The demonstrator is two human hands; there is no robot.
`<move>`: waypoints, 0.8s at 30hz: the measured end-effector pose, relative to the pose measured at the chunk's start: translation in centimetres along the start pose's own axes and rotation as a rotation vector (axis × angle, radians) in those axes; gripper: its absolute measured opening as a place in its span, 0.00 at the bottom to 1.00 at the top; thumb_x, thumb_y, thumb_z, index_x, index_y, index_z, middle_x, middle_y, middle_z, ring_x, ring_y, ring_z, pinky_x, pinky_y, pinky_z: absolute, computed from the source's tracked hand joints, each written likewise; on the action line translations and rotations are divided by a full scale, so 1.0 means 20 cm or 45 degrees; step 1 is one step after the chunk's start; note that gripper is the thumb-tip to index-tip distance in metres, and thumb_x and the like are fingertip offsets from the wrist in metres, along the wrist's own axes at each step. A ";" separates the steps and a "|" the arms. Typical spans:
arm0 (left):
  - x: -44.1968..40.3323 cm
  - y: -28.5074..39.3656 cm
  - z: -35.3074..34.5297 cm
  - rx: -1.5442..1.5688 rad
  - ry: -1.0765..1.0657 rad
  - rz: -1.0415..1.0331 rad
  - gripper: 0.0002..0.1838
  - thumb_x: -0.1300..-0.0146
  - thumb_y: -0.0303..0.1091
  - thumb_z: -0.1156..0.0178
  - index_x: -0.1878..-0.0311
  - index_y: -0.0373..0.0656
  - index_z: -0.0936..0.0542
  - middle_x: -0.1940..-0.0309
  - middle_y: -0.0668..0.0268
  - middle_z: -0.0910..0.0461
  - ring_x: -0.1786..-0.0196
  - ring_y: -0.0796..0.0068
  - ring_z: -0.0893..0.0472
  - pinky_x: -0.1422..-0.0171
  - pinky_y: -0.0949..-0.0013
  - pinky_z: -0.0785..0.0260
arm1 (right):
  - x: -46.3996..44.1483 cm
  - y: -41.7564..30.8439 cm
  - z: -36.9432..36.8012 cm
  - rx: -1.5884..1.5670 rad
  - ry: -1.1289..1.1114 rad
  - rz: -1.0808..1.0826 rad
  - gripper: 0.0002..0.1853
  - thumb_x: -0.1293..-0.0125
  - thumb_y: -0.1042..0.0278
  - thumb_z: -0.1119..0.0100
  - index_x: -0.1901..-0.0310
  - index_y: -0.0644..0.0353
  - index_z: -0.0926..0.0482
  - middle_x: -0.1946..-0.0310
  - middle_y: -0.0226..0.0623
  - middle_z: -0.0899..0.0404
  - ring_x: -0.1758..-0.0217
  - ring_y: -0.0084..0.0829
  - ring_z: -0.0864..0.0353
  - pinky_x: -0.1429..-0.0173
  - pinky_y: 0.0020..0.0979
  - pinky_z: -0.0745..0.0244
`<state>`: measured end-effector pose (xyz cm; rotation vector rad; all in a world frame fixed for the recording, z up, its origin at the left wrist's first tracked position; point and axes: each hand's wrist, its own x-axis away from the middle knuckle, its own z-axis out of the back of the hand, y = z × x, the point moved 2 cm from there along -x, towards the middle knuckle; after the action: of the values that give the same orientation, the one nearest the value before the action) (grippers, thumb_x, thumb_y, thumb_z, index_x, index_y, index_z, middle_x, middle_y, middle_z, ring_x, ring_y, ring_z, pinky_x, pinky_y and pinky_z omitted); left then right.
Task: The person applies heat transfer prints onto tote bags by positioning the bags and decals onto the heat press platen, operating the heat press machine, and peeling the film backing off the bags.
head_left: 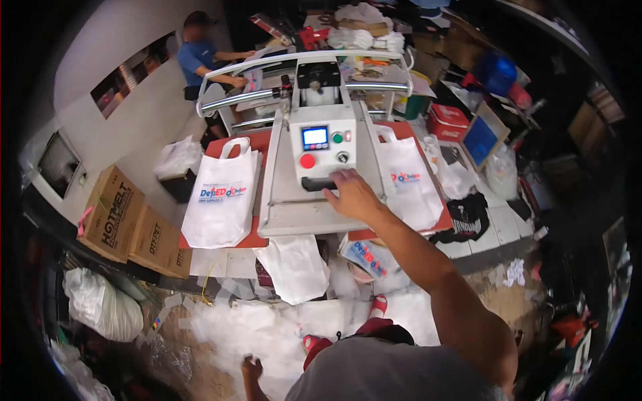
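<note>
My right hand (353,196) is at the right end of the black handle (315,184) on the front of a heat press (326,148), its fingers closed over it. The press's wide grey plate (294,210) lies between two red-brown platens. A white tote bag (221,207) with a blue and red "DepED" print covers the left platen, and another printed tote bag (411,180) covers the right one. Low beside my body hangs my left hand (251,367), fingers loosely apart, with nothing visible in it. A white bag (294,267) hangs below the press.
Cardboard boxes (117,214) stand at left, above a stuffed white sack (103,304). Another person (199,57) works behind the press at a cluttered table. To the right are a red cooler (448,121) and a dark shirt (465,217). White sheets (234,327) litter the floor.
</note>
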<state>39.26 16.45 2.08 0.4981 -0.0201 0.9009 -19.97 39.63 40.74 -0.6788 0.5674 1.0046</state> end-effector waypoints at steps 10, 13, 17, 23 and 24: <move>0.47 -0.60 -0.21 0.638 -0.871 0.582 0.12 0.37 0.41 0.42 0.65 0.41 0.21 0.76 0.54 0.21 0.73 0.54 0.18 0.71 0.53 0.26 | 0.09 0.23 0.04 0.362 -0.380 -0.450 0.15 0.44 0.54 0.37 0.66 0.60 0.19 0.67 0.46 0.17 0.59 0.45 0.17 0.49 0.47 0.26; 0.31 -0.60 -0.14 0.846 -0.833 0.682 0.10 0.36 0.39 0.42 0.66 0.43 0.21 0.78 0.56 0.22 0.76 0.56 0.19 0.74 0.54 0.27 | 0.14 0.29 0.03 0.474 -0.249 -0.392 0.14 0.46 0.55 0.37 0.66 0.57 0.19 0.66 0.44 0.17 0.58 0.46 0.18 0.46 0.51 0.29; -0.10 -0.53 -0.05 0.951 -0.601 0.919 0.05 0.34 0.35 0.45 0.64 0.47 0.22 0.73 0.65 0.23 0.75 0.67 0.19 0.76 0.63 0.28 | 0.15 0.28 0.09 0.653 -0.156 -0.512 0.11 0.46 0.61 0.36 0.64 0.57 0.19 0.65 0.42 0.17 0.58 0.48 0.20 0.46 0.53 0.34; -0.67 -0.43 0.29 0.724 -0.366 0.615 0.07 0.38 0.33 0.46 0.70 0.44 0.21 0.81 0.66 0.27 0.77 0.70 0.18 0.78 0.65 0.28 | 0.25 0.42 0.16 0.592 -0.013 -0.583 0.08 0.44 0.66 0.36 0.63 0.57 0.19 0.63 0.42 0.18 0.53 0.49 0.23 0.39 0.56 0.37; -0.73 -0.38 0.36 0.721 -0.295 0.642 0.10 0.39 0.33 0.47 0.75 0.44 0.22 0.84 0.67 0.30 0.78 0.71 0.18 0.78 0.65 0.28 | 0.25 0.44 0.18 0.559 0.025 -0.554 0.08 0.45 0.66 0.35 0.63 0.57 0.19 0.64 0.41 0.18 0.53 0.50 0.23 0.39 0.56 0.37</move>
<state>37.19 -1.43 2.09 1.1590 -0.1070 1.3436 -25.28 48.37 37.31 -0.3937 0.6003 0.4446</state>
